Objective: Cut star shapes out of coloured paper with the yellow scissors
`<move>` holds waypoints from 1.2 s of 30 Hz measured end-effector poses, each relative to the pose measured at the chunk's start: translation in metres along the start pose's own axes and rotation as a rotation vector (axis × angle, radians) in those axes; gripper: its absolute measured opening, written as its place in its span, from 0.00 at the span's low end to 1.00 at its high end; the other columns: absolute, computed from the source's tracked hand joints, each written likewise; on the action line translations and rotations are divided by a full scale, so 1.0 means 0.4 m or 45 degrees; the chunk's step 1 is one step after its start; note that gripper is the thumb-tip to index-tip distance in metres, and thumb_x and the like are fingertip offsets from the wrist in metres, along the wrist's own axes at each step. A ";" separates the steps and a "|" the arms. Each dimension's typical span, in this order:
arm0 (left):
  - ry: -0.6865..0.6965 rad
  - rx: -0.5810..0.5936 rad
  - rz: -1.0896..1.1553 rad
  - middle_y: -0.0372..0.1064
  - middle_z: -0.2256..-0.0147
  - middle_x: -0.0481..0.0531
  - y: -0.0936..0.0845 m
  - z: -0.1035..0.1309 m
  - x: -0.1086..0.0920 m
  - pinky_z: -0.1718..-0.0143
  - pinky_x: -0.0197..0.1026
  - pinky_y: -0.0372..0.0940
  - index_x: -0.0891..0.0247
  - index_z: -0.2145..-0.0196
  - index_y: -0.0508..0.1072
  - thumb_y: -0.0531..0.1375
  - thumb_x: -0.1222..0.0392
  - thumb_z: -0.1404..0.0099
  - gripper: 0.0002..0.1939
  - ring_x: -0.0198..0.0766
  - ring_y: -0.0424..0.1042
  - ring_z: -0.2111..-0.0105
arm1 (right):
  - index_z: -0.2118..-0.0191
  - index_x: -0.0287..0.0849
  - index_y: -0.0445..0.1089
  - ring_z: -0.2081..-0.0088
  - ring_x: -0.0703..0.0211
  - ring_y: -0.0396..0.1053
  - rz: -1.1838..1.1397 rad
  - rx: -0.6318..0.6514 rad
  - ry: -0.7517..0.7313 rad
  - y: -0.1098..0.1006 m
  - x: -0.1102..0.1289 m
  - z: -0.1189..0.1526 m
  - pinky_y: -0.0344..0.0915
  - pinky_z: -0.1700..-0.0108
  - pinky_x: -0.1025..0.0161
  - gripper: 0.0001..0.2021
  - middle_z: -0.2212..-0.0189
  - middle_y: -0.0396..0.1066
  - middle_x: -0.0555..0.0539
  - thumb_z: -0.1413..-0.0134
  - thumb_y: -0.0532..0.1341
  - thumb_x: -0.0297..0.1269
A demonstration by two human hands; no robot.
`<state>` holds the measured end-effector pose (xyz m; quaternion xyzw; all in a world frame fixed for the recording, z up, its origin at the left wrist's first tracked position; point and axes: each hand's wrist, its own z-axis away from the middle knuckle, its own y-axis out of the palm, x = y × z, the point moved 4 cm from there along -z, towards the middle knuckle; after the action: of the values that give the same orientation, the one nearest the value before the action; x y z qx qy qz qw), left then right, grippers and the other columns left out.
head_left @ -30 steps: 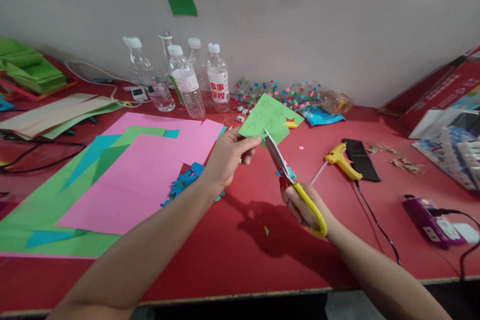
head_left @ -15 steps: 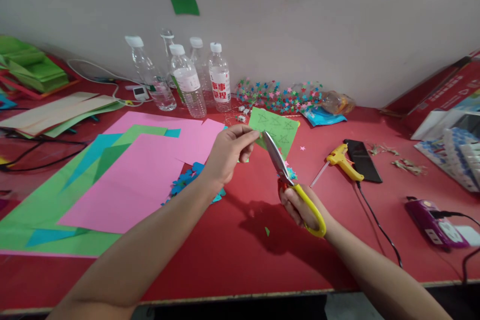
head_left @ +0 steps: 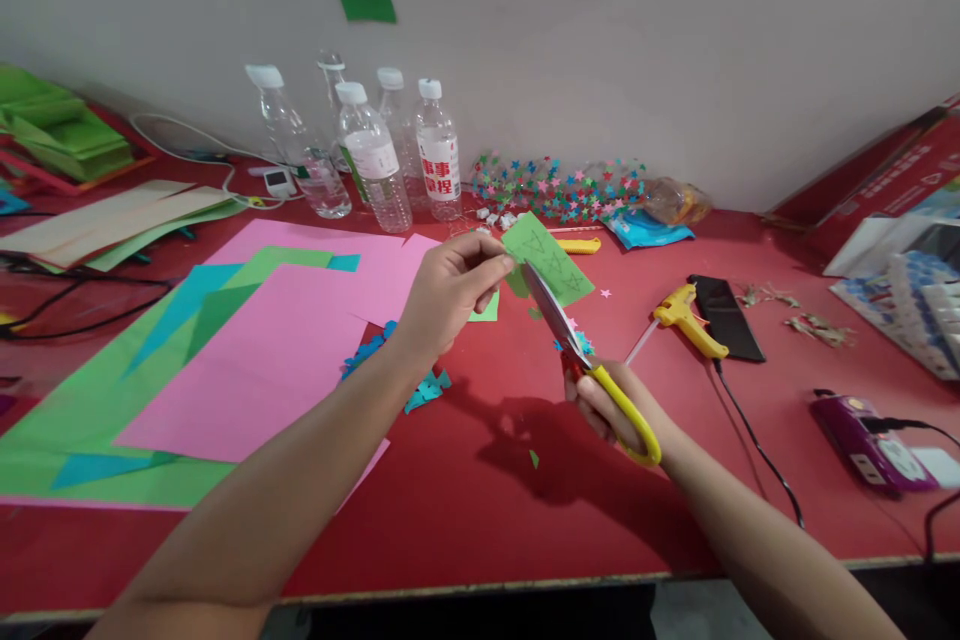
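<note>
My left hand [head_left: 459, 295] pinches the left edge of a green piece of paper [head_left: 553, 265] with stars drawn on it in dark lines. Through the handles of yellow and red scissors [head_left: 592, 372], my right hand [head_left: 611, 410] keeps a closed grip. The blades point up and left, their tips at the paper beside my left fingertips. Below the blades are small cut stars [head_left: 576, 340] in blue and pink. Blue paper cut-outs [head_left: 427, 390] lie under my left forearm, and a tiny green scrap [head_left: 534, 459] is on the red table [head_left: 450, 530].
Pink sheets [head_left: 262, 360] overlap green and blue ones at left. Several plastic bottles [head_left: 439, 155] stand by the wall, near a star-covered bottle [head_left: 559, 188] on its side. At right are a yellow glue gun [head_left: 686, 320], a phone [head_left: 727, 320] and a purple power strip [head_left: 870, 445].
The green paper has turned in my left hand and folds or tilts, showing fewer stars and uncovering a yellow cutter behind it. My right hand with the scissors has shifted slightly right.
</note>
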<state>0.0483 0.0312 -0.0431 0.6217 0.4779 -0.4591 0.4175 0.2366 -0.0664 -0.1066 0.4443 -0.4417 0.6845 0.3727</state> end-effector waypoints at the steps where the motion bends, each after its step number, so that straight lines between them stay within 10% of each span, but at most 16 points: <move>1: -0.002 0.012 -0.013 0.55 0.85 0.41 -0.001 0.000 -0.002 0.83 0.32 0.50 0.62 0.76 0.70 0.62 0.62 0.43 0.05 0.25 0.53 0.86 | 0.73 0.45 0.56 0.88 0.70 0.50 0.003 -0.004 -0.006 -0.001 0.004 0.001 0.50 0.83 0.68 0.23 0.90 0.55 0.59 0.48 0.55 0.62; 36: -0.102 0.200 -0.117 0.57 0.86 0.42 -0.013 -0.008 -0.013 0.83 0.32 0.50 0.63 0.77 0.71 0.62 0.61 0.44 0.06 0.25 0.54 0.86 | 0.76 0.46 0.52 0.89 0.70 0.49 0.030 -0.006 -0.019 0.003 0.021 -0.005 0.47 0.83 0.67 0.25 0.90 0.53 0.59 0.50 0.56 0.63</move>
<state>0.0433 0.0343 -0.0375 0.6110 0.4513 -0.5384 0.3649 0.2322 -0.0640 -0.0995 0.4434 -0.4513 0.6844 0.3623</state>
